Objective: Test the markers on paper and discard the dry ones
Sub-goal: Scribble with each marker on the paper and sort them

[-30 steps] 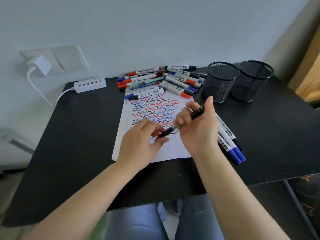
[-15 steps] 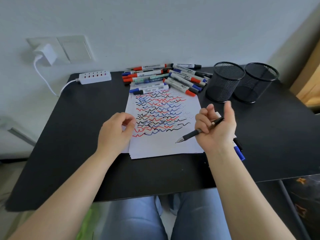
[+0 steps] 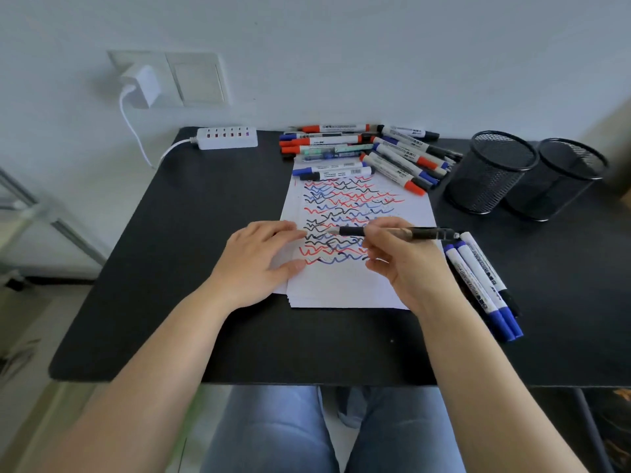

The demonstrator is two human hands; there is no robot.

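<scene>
Right hand [image 3: 406, 264]: grips slim black pen [image 3: 392, 232], tip over scribbled white paper sheet [image 3: 345, 285], ready to test. Left hand [image 3: 254, 259]: flat, fingers relaxed, steadying the sheet.

Bare forearms, blue jeans [image 3: 273, 435], no sleeves

1. Two black mesh cups [image 3: 491, 172], side by side at right.
2. Three capped markers [image 3: 478, 278] right of the paper.
3. One black pen [image 3: 420, 233] in hand.
4. One paper stack [image 3: 345, 285].
5. One power strip [image 3: 227, 138].
6. Far marker pile [image 3: 368, 151]: too overlapped for an exact count.
</scene>
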